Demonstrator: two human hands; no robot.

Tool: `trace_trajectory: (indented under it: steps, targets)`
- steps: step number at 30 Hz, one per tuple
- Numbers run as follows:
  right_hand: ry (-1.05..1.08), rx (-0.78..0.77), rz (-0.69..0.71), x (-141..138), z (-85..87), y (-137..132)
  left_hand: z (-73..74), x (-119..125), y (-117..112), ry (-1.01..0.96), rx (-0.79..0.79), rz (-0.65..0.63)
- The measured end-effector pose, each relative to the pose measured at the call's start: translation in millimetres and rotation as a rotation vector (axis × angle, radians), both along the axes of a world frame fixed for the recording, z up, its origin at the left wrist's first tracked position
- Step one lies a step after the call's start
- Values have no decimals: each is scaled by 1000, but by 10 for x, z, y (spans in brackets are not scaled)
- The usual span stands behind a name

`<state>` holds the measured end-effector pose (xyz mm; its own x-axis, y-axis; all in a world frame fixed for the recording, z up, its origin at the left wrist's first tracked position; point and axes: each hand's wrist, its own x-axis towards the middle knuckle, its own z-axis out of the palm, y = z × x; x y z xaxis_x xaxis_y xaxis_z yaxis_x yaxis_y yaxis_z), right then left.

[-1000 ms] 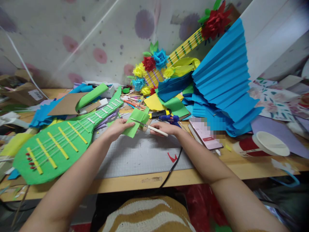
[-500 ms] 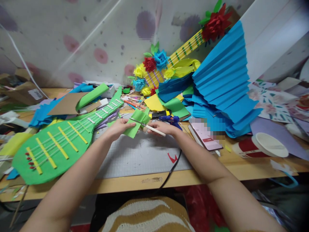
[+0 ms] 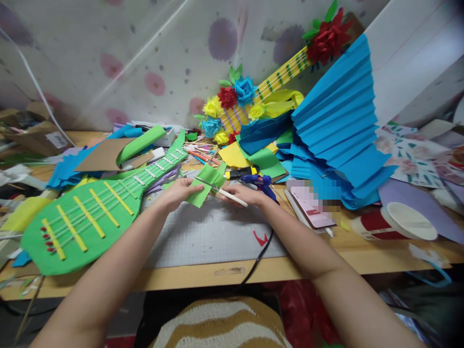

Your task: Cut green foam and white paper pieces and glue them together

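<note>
My left hand (image 3: 178, 192) is closed on a folded piece of green paper (image 3: 205, 183), held just above the grey cutting mat (image 3: 213, 234). My right hand (image 3: 243, 193) grips white-handled scissors (image 3: 222, 192); their blades lie across the green paper's upper edge. Both hands meet at the far side of the mat, near the middle of the table.
A green paper guitar (image 3: 89, 215) lies at the left. A blue glue gun (image 3: 259, 181) and a phone (image 3: 311, 205) sit right of my hands, a tipped red cup (image 3: 393, 224) further right. A big blue pleated fan (image 3: 339, 125) and paper flowers (image 3: 232, 104) pile up behind. A black cable (image 3: 259, 253) crosses the mat.
Almost nothing has changed. My hands, the green paper and the scissors stay together in the same spot; the view has drifted slightly.
</note>
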<state>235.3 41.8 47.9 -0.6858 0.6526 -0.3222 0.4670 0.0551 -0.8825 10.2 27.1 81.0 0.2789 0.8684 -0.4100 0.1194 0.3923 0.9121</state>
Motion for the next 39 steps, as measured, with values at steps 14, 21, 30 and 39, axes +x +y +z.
trace_trajectory:
  steps: [14, 21, 30, 39]
  targets:
    - [66, 64, -61, -62, 29, 3, -16, 104, -7, 35, 50, 3]
    - [146, 248, -392, -212, -35, 111, -145, 60, 3, 0, 342, 76]
    - [-392, 609, -389, -438, -44, 148, -190, 42, -28, -86, 590, 150]
    - [-419, 610, -578, -513, 2, 290, -173, 7, -87, -199, 472, 207]
